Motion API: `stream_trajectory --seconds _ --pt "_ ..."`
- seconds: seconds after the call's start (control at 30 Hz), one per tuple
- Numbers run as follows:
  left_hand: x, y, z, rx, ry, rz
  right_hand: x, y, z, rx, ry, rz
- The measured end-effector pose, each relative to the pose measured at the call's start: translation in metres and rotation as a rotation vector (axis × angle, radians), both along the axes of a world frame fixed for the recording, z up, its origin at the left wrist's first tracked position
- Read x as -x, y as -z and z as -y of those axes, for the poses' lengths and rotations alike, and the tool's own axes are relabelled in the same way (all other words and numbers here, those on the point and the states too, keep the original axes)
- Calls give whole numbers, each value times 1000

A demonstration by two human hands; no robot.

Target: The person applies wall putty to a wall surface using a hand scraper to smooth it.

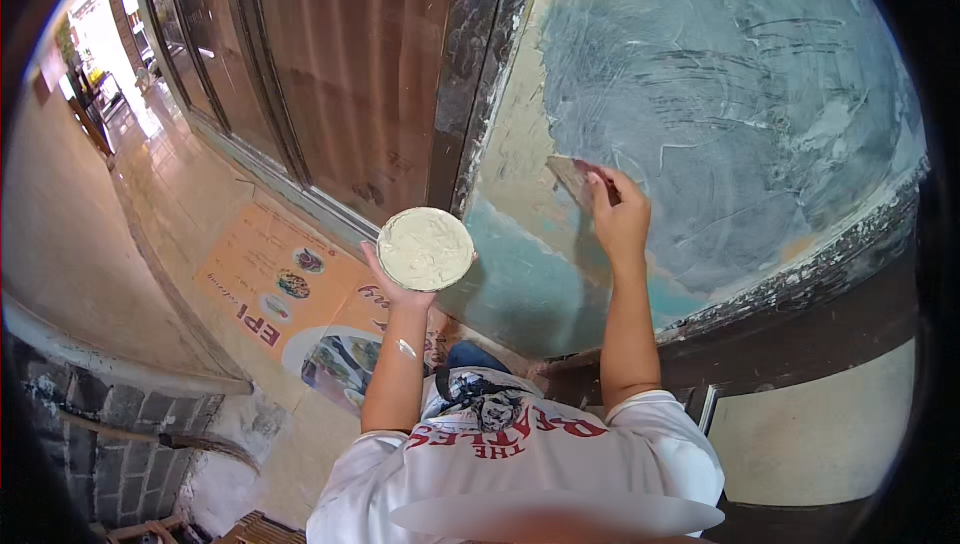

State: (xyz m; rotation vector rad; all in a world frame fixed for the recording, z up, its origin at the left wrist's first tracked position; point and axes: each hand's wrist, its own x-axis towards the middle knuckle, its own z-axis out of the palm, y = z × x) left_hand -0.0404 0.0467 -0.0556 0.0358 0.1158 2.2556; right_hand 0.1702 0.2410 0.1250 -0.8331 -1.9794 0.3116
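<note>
At patchy blue-grey wall (720, 114).
My right fingers (625, 184) pinch a thin triangular reddish-edged scraper (573, 177); my left fingers (371, 256) clasp a round bowl (472, 244) of cream paste (427, 247).

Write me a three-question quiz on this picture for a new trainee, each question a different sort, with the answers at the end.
1. Which hand holds the flat scraper?

2. True or false: the orange banner hangs on the wall.

3. Fill in the gap: the left hand holds a round container full of pale ____.

Key:
1. The right hand.
2. False; it lies on the floor.
3. Paste.
</note>
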Motion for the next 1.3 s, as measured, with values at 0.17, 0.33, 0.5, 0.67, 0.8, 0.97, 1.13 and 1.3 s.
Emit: stream_trajectory --seconds 0.17,0.33,0.5,0.67,0.8,0.97,1.13,1.3 --pt "-2 -5 1 37 -9 85 -3 29 1 44 10 59" --pt "4 8 1 -10 3 37 2 4 -8 -26 69 -16" --pt "-7 -19 7 -11 64 70 -5 4 0 65 -23 -110" --pt "-8 -17 11 13 47 50 -10 27 3 39 71 109" --pt "-3 -10 9 18 5 19 -5 8 1 -148 81 33" --pt "-7 -16 13 13 28 61 -10 2 -1 -44 59 -73" --pt "-7 -16 13 60 -4 95 -17 25 7 39 58 92" --pt "-7 -12 16 34 6 125 -13 9 6 -64 124 126"
